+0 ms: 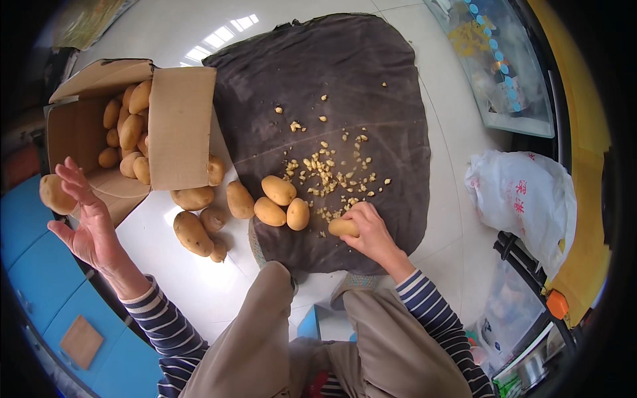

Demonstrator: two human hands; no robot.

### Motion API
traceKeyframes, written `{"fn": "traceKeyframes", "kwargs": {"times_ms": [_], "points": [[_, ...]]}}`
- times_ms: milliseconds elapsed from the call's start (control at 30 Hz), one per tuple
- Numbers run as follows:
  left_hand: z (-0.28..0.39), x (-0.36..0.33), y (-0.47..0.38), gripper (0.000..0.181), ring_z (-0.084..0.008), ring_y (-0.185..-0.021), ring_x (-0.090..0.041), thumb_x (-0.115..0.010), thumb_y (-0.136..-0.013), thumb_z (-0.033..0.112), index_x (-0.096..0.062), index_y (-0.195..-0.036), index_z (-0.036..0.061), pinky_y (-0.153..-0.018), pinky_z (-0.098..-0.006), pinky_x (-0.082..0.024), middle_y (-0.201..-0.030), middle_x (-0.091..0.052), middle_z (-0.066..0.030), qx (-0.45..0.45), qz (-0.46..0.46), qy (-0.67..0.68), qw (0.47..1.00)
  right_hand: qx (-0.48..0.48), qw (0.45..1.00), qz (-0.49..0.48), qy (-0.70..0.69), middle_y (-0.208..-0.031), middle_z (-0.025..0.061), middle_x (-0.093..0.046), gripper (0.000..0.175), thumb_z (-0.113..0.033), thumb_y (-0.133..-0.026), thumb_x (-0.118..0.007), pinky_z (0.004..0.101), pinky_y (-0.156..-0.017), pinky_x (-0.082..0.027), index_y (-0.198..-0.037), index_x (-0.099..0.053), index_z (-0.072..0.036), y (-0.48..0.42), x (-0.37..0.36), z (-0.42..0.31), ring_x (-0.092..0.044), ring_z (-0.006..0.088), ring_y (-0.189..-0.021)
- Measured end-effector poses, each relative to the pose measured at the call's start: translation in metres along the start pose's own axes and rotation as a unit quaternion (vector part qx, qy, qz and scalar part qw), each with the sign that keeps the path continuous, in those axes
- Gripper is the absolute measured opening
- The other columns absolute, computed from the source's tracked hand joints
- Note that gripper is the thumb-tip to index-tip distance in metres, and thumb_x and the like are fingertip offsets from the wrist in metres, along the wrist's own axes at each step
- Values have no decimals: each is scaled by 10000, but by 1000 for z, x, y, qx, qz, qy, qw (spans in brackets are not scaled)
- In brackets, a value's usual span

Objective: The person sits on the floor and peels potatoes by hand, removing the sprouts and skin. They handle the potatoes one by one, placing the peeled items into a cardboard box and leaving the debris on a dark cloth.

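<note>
My right hand [371, 232] is closed around a potato [344, 227] on the dark cloth [368, 64], at the lower edge of a scatter of small yellowish pieces [323, 171]. A group of three potatoes [278, 190] lies to its left on the same cloth. At the far left my left hand [89, 219] is raised with its fingers spread, beside a large potato [55, 194] near the open cardboard box [181, 129]. Whether the fingers touch that potato is unclear. Inside the box are several more potatoes [131, 131].
Several potatoes [192, 235] lie on the pale tiled floor between box and cloth. Blue cabinets [50, 278] stand at the left. On the right are a white plastic bag [522, 199], a glass-sided case [507, 74] and a black-framed rack [535, 278].
</note>
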State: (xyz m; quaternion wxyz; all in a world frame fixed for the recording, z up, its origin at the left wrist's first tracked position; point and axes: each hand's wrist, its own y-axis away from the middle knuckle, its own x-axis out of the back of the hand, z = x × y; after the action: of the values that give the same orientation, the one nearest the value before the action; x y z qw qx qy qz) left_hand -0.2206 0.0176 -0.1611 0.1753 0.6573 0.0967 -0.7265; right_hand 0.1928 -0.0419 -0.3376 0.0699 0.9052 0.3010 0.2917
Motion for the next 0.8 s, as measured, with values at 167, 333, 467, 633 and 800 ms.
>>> {"fn": "traceKeyframes", "kwargs": {"times_ms": [167,333,467,633,800], "points": [[-89,39,40,513,-246,-1154,-496,-482,-939,245,-308,-1372,33,-938,-364,-456,-1409,-346,-154,78,58,-349,932,-104,992,22,-66,-919,96,-509,305,-88,-677,-739,378,-744,-462,-914,-559,-26,-4,-1,2,-529,277,-896],[-171,102,103,343,-155,-951,-589,-569,-895,87,-489,-1221,17,-818,-275,-480,-1087,-590,-66,449,62,-560,693,-70,989,-41,122,-937,88,-497,368,-161,-668,-757,380,-731,-468,-949,-550,-44,-2,8,-13,-532,276,-912],[-171,139,137,419,-182,-852,-606,-644,-825,99,-492,-1200,-10,-741,-285,-496,-1064,-573,-106,413,-99,-716,554,-63,984,-33,160,-974,81,-502,429,-166,-630,-779,379,-736,-471,-970,-540,-59,7,3,-12,-533,277,-929],[-180,132,140,449,-239,-784,-608,-654,-826,205,-493,-1182,-17,-698,-308,-500,-1017,-545,-138,407,-172,-761,474,30,994,-48,92,-954,85,-522,430,-119,-605,-771,381,-719,-470,-951,-526,-52,0,6,-16,-536,276,-895],[-177,148,137,524,-111,-846,-562,-509,-925,393,-416,-1277,16,-767,-269,-502,-1130,-512,-69,641,28,-450,622,181,983,-3,-33,-915,97,-522,455,-140,-604,-776,365,-730,-479,-969,-530,-29,-18,10,-39,-525,278,-827]]}}
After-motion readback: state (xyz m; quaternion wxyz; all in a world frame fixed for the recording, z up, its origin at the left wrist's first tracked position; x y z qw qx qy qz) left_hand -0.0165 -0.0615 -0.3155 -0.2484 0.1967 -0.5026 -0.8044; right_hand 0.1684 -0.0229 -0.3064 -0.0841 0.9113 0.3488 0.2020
